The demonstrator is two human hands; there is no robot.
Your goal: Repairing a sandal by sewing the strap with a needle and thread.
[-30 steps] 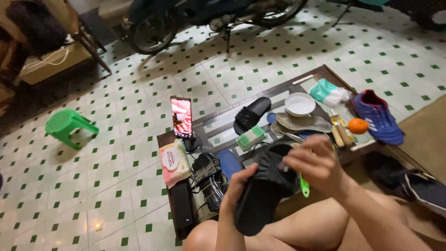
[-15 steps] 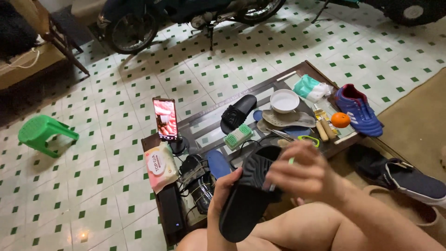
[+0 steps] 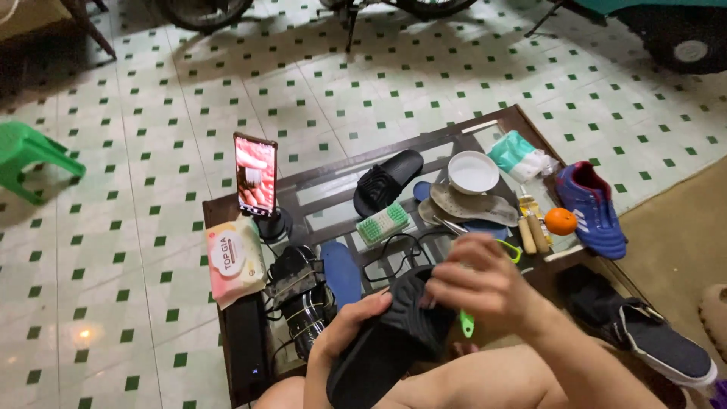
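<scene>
The left hand (image 3: pixel 356 322) still grips the black slide sandal (image 3: pixel 394 341) from below. The right hand (image 3: pixel 485 288), closed around a green brush (image 3: pixel 467 324), has shifted onto the sandal's strap.

White floor tiles (image 3: pixel 189 98) with small green diamonds at the corners, glossy, with a spot of lamp glare low on the left. A green plastic stool (image 3: pixel 30 155) at the left edge, well apart from the low table (image 3: pixel 326 189) — dark wooden frame, glass top. Motorbike wheels (image 3: pixel 201 11) and stands along the top, casting soft shadows across the tiles. Another dark tyre (image 3: pixel 681 45) under a teal body at top right. A brown mat (image 3: pixel 681 227) on the right, just beside the table. Dark wooden furniture legs (image 3: pixel 87 23) at top left — the rest out of frame.
</scene>
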